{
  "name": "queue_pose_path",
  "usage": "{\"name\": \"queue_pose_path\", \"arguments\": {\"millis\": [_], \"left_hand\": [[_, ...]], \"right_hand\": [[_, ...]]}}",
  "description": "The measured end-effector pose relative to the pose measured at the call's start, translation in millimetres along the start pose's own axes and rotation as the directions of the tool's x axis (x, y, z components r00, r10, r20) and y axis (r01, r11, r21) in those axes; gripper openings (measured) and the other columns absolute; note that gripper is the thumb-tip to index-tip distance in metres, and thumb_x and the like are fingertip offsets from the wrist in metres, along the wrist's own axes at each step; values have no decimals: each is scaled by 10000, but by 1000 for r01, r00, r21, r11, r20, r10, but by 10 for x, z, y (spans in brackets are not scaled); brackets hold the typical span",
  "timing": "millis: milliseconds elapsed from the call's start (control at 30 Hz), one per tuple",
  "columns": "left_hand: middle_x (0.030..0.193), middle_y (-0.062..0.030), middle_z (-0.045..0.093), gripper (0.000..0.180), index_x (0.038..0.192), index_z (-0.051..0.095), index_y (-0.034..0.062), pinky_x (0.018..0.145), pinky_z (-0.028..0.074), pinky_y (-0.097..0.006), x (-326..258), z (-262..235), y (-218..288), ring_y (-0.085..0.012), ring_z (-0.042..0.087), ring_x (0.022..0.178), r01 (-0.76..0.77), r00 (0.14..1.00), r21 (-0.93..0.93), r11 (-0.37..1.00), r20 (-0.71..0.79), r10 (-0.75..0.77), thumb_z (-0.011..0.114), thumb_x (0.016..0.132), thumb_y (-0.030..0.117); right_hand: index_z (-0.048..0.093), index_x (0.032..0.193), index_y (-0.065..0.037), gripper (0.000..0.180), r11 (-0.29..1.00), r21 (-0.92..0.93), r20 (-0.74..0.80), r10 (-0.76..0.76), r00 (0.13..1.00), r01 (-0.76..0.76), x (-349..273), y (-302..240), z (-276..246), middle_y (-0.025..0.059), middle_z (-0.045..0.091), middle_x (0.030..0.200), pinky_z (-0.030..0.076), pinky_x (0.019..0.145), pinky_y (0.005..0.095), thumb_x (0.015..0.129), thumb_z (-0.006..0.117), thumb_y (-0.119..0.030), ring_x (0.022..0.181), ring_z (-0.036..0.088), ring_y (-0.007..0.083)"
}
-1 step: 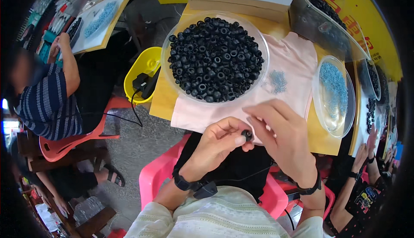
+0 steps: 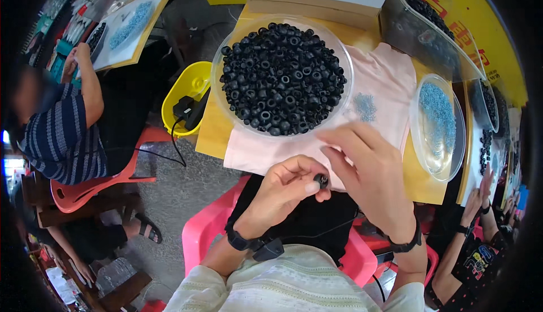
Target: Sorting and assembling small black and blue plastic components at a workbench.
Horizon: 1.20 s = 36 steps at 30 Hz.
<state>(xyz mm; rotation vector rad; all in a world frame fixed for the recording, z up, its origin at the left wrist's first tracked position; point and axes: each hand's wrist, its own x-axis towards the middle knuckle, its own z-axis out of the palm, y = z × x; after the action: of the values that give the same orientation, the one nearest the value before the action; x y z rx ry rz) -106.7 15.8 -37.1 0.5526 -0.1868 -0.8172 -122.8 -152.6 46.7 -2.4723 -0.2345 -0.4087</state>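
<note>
Right hand (image 2: 373, 179) has moved slightly up — its fingers are curved, and I cannot tell if they hold something. Left hand (image 2: 281, 194) pinches one small black piece (image 2: 321, 181) — near the front edge of the pink cloth (image 2: 391, 83).

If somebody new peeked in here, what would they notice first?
Probably the big clear bowl full of black pieces, on the table in front of the person. Next might be the bright yellow tub left of it, then the left hand pinching one small dark piece.
</note>
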Motion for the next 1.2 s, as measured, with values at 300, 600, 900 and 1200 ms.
{"name": "queue_pose_path", "arguments": {"millis": [300, 600, 900, 1200], "left_hand": [[967, -129, 617, 205, 1043, 622, -8, 739, 534, -314, -100, -76, 191, -202, 652, 842, -27, 989, -19, 999, 142, 29, 692, 859, 49], [981, -125, 624, 203, 1062, 614, -9, 764, 535, -313, -73, -121, 180, -202, 655, 865, -40, 992, -20, 999, 121, 42, 675, 872, 27], [940, -130, 621, 189, 1024, 606, 0, 714, 529, -309, -122, -3, 86, -199, 642, 802, -54, 997, 54, 997, 53, 51, 671, 856, 56], [940, -113, 638, 186, 1047, 586, 0, 716, 514, -284, -48, 285, -112, -170, 628, 789, 87, 988, 259, 962, -144, -50, 634, 889, 86]], "right_hand": [[655, 805, -55, 111, 983, -170, 161, -42, 986, 69, 606, 235, 582, 59, 562, 852, 523, 654, 365, 786, 718, -144, 881, 593, 240], [638, 817, -41, 120, 995, -67, 83, -70, 994, 76, 708, 292, 646, 65, 574, 837, 523, 647, 362, 748, 722, -90, 825, 610, 248], [648, 957, -11, 152, 842, 423, 168, 290, 942, -334, 91, 226, -24, 79, 706, 871, 554, 655, 257, 825, 721, -30, 781, 697, 143], [683, 1029, 8, 160, 636, 659, 135, 426, 895, -402, -598, 347, -245, 61, 678, 933, 545, 696, 231, 869, 687, 11, 792, 658, 101]]}}
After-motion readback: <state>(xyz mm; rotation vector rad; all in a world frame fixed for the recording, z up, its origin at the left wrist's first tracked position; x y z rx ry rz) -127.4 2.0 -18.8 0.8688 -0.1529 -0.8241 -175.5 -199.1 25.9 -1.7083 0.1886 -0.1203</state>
